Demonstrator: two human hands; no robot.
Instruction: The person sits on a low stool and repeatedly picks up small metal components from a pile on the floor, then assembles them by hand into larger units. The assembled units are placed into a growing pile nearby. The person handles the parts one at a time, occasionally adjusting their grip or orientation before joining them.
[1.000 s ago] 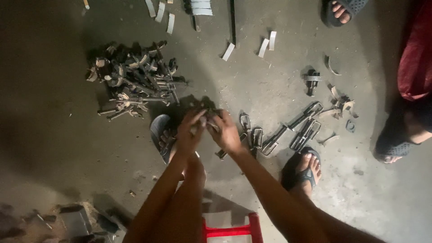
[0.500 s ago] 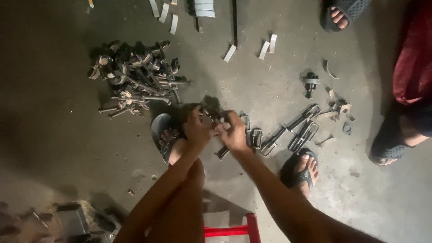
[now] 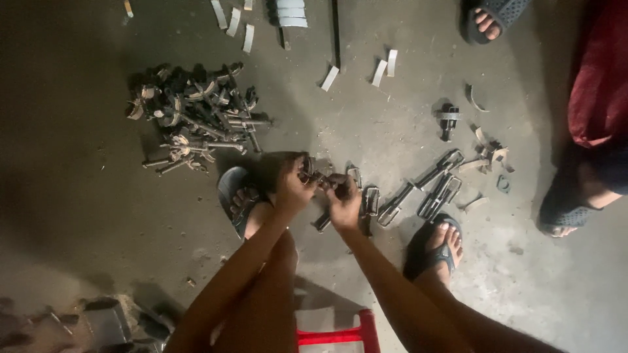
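A: Start at the fingers. What are they doing?

B: Both hands meet low over the concrete floor (image 3: 78,196). The left hand (image 3: 292,189) is clenched around a small dark metal part (image 3: 313,174), and the right hand (image 3: 345,204) grips the same piece from the other side. It is too dim to say how each fingertip sits.

A: And where is the part relative to them?

B: Between the two hands, bridging them, its upper end poking out above the left knuckles. It is held just above the floor, between the person's two feet in dark sandals: the left sandal (image 3: 237,196) just beside the left hand, the right sandal (image 3: 435,245) further off.

A: What lies around it?

B: Right of the hands, a row of flat metal clamps (image 3: 437,191) lies on the floor, some touching one another. Beyond them are a small black fitting (image 3: 449,119) standing alone and some curved scraps (image 3: 487,155). Up and to the left, well apart, is a heap of assembled metal parts (image 3: 196,114).

A: Any packages, labels or signs?

B: Only pale strips (image 3: 386,68) scattered along the top edge, short, flat and whitish; no markings can be made out. A red stool frame (image 3: 333,335) shows at the bottom, and another person's sandalled foot (image 3: 566,219) and red garment (image 3: 598,78) at the right.
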